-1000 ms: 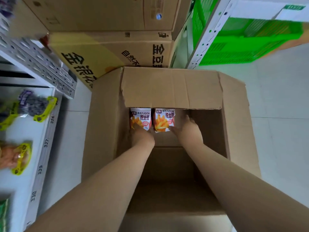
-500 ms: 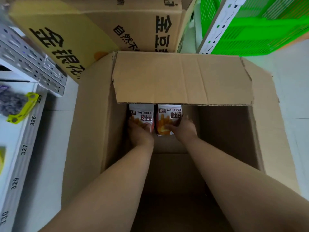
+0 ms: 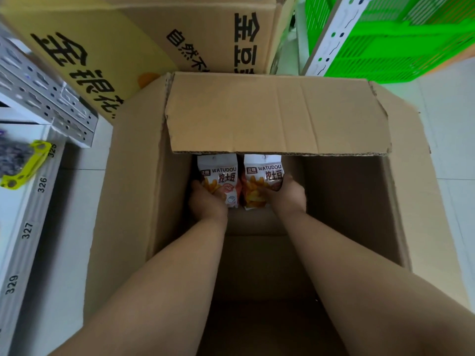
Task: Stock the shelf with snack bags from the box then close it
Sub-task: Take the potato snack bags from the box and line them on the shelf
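In the open cardboard box [image 3: 128, 201], left hand [image 3: 205, 202] grips left WATUDOU bag [image 3: 218, 173], right hand [image 3: 289, 195] grips right WATUDOU bag [image 3: 261, 176]; shelving and closing apparently remain.

The left snack bag [image 3: 218, 176] and right snack bag [image 3: 262, 173] both say WATUDOU plus 挖土豆. The shelf edge [image 3: 28, 229] is numbered 326, 327, 329. The carton [image 3: 77, 60] behind reads 金银花 on its yellow side, 金豆 on the brown.
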